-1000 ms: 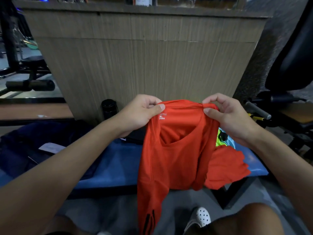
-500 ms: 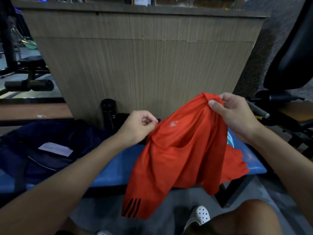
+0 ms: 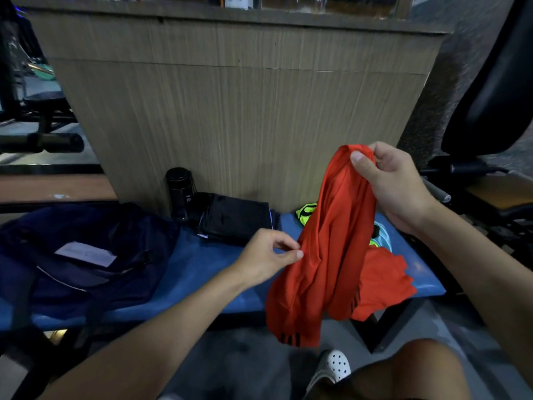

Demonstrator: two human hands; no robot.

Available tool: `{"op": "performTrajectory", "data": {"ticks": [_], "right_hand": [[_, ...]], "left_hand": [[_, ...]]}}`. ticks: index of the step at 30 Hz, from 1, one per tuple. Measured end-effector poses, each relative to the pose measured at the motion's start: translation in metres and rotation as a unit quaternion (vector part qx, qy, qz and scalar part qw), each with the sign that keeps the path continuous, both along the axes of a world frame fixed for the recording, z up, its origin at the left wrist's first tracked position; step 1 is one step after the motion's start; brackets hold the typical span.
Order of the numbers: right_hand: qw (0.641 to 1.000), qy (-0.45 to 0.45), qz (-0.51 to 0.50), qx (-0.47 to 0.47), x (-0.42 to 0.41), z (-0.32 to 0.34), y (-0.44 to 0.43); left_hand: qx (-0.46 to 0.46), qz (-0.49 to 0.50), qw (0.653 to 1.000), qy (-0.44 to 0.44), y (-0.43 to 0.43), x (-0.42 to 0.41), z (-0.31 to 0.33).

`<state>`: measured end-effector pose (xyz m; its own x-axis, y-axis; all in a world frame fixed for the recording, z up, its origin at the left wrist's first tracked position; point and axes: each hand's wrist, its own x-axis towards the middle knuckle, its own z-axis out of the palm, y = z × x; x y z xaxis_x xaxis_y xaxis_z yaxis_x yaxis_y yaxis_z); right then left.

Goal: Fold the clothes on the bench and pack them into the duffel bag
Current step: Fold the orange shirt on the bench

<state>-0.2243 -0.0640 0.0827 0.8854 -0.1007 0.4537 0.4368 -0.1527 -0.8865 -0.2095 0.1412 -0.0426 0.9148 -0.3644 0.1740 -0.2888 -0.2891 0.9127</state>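
Orange shirt (image 3: 331,241), long axis vertical, top bunched in right hand (image 3: 395,186); left hand (image 3: 264,256) fingers pinching its side

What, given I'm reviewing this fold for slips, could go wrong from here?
The orange shirt hangs bunched from the right hand, dangling below the bench edge; it might brush the floor. The left hand pinches only a thin edge, so it may slip and the fold come out crooked.

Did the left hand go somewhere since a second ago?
Yes. The left hand dropped: it was level with the cap of the black bottle, now it pinches the orange shirt below the bottle's base.
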Motion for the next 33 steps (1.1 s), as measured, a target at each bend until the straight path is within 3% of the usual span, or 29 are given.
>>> {"op": "performTrajectory", "data": {"ticks": [5, 10, 16, 20, 24, 30, 33], "right_hand": [[1.0, -0.001, -0.002, 0.025, 0.002, 0.0, -0.005], [0.999, -0.008, -0.007, 0.033, 0.004, -0.003, 0.0], [0.999, 0.0, -0.005, 0.041, 0.004, -0.007, 0.0], [0.999, 0.001, -0.019, 0.036, 0.005, -0.01, -0.007], [0.998, -0.009, -0.054, 0.015, 0.004, -0.015, -0.022], [0.992, 0.032, -0.073, -0.093, 0.003, -0.042, -0.047], [0.993, 0.053, -0.041, -0.097, -0.004, -0.056, -0.046]], "left_hand": [[-0.034, -0.013, 0.999, 0.028, -0.003, -0.003, 0.005], [-0.01, -0.036, 0.999, -0.018, -0.015, -0.003, -0.001], [0.02, 0.005, 0.999, -0.032, -0.017, -0.002, -0.011], [-0.035, 0.061, 0.997, -0.035, -0.008, 0.004, -0.016], [-0.105, 0.107, 0.988, -0.049, 0.005, 0.009, -0.004], [-0.086, 0.103, 0.987, -0.091, 0.026, 0.023, 0.023], [-0.069, 0.105, 0.989, -0.083, 0.038, 0.029, 0.037]]}}
